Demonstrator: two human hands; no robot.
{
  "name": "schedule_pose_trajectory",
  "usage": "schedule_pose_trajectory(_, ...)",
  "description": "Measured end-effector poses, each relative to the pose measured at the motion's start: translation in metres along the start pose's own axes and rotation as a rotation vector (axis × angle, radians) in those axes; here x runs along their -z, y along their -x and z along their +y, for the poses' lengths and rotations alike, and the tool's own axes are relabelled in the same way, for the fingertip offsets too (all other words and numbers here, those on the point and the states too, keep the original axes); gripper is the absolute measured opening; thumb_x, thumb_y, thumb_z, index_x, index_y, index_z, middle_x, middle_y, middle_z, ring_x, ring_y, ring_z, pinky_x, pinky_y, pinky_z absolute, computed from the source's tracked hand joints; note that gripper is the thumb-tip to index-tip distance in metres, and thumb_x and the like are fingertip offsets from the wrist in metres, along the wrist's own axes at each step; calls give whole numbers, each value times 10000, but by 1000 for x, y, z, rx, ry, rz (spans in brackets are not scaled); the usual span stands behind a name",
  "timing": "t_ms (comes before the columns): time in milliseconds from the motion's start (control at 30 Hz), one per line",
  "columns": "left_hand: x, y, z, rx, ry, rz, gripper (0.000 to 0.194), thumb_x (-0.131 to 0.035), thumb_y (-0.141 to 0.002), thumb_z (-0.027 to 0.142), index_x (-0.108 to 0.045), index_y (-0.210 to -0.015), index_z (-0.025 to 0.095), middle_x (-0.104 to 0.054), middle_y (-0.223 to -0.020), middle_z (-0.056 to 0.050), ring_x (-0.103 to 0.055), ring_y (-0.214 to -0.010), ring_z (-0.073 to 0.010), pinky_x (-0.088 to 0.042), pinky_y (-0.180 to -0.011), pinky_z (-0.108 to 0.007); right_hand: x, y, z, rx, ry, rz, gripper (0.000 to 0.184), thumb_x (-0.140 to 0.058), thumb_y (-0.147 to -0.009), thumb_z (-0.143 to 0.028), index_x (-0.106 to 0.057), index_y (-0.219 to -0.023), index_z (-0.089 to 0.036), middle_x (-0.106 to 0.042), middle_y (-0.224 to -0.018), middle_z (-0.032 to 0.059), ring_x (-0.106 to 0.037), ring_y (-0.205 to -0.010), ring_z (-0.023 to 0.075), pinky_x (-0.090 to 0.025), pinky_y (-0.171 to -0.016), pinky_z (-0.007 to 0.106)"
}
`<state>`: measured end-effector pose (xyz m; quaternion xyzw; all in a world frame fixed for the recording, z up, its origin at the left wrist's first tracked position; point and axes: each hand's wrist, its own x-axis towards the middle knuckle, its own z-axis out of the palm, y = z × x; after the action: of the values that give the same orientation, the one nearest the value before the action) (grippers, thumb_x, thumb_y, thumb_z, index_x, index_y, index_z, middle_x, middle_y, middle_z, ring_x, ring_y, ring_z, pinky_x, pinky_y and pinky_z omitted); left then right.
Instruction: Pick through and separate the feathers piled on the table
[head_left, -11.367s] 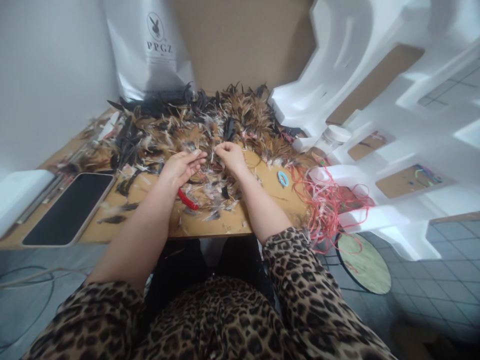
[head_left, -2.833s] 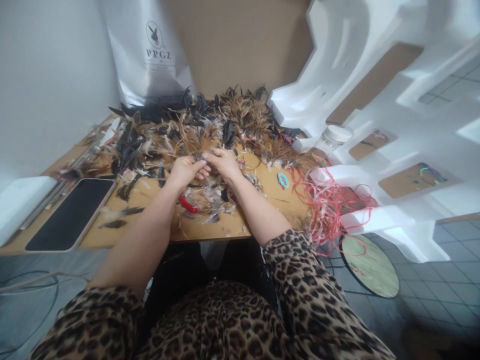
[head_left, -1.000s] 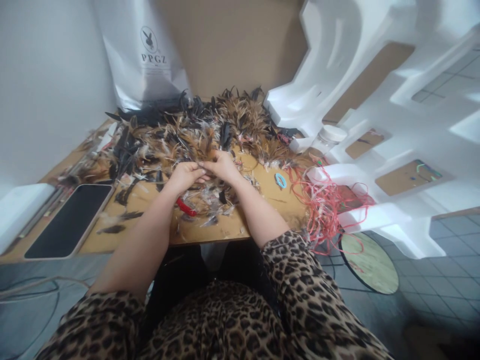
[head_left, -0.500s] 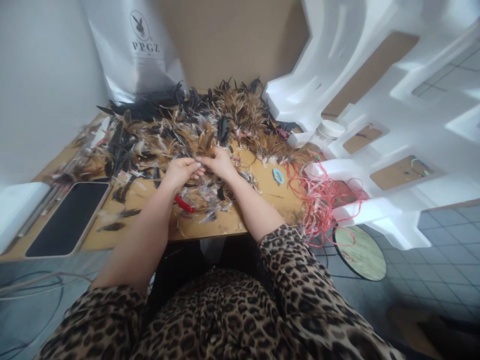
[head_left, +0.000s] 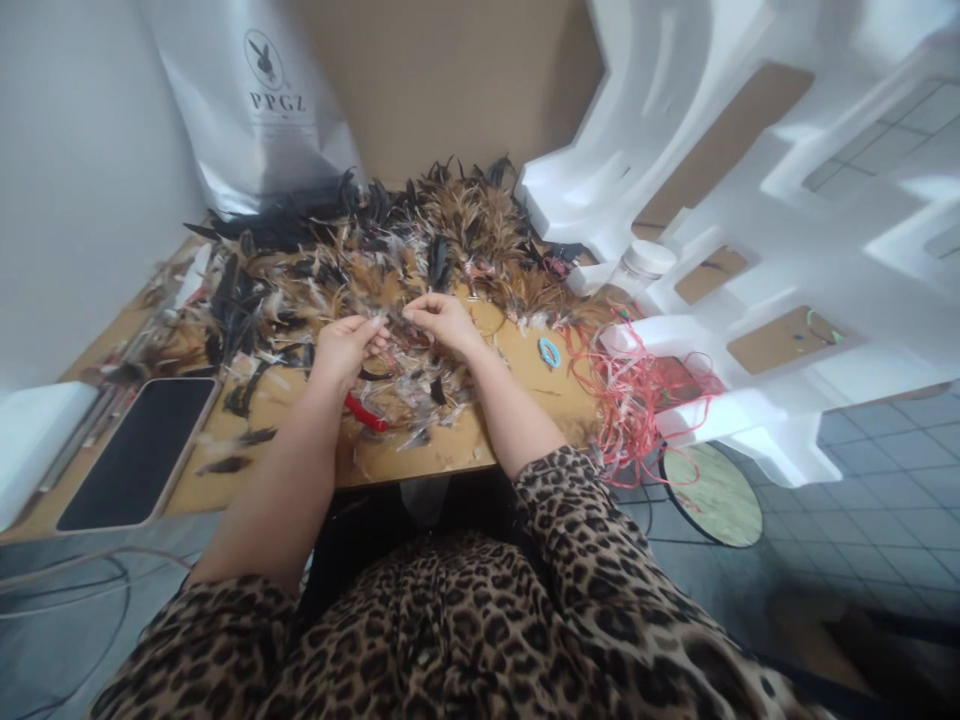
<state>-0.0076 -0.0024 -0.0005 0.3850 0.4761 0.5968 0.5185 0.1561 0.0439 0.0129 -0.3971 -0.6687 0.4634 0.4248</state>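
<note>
A heap of brown and black feathers (head_left: 300, 275) spreads over the wooden table (head_left: 525, 375). My left hand (head_left: 343, 352) pinches a brown feather (head_left: 384, 290) between thumb and index finger, its tip pointing away from me. Just to the right, my right hand (head_left: 448, 324) has thumb and fingertips pressed together; whatever they may hold is too small to make out. A small gap separates the two hands. Below them lie loose feather scraps (head_left: 427, 400) and a red curved tool (head_left: 365, 412), partly hidden by my left forearm.
A phone (head_left: 142, 450) lies at the left. On the right are a blue ring (head_left: 549, 352), tangled pink string (head_left: 637, 400), a lidded jar (head_left: 646, 262) and large white foam pieces (head_left: 697, 150). A silver bag (head_left: 262, 120) stands behind; a round stool (head_left: 712, 495) is below.
My hands have come apart: the left one shifted left with the brown feather, leaving a gap to the right one. The whole view has also shifted slightly.
</note>
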Motion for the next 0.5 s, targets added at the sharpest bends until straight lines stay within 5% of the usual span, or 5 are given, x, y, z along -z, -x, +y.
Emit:
schedule_pose_trajectory(267,2,-1,1,43,136,24,115,-672,-696,224,-650,-707,112,-637,-627,-21,-533,-499,-39,-411,-480,-134,14,0,6,114,585,-119,141,-573,-696,-187,-684,-769,-142,-669,-736,8,-562,-683,97,-409,-689,216)
schedule_pose_trajectory(500,1,0,1,58,147,11,132,-689,-689,232,-641,-718,112,-661,-672,-37,-558,-535,-45,-417,-496,-135,-2,7,5,-29,828,27,174,-588,-710,-318,-679,-741,-172,-679,-774,58,-567,-695,148,-400,-645,255)
